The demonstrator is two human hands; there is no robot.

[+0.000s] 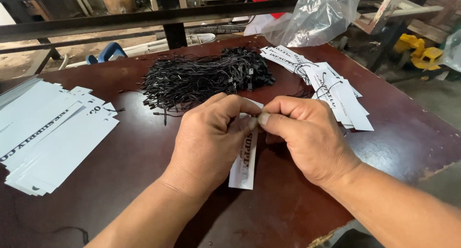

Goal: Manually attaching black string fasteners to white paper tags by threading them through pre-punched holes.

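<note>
I see both hands meet over the middle of the bench [144, 152], pinching one white tag [243, 169] at its top end; the tag hangs down between the wrists, printed side up. My left hand [211, 137] has thumb and fingers pressed together on the tag's upper edge, and my right hand [307, 137] is closed too, fingertips nipped tight at the same spot. Whether a string is in that pinch I cannot tell, it is hidden. Risks as I judge them: the grip point is covered by both thumbs, so a thin string could slip out unseen; a hard pull could crease or tear the tag at its top. The black string pile [201, 77] lies just behind the hands and looks tangled, so one tug may drag several. Strung tags [331, 87] sit near the right hand, blank tags [48, 137] well to the left; a sweeping wrist could scatter either stack.
</note>
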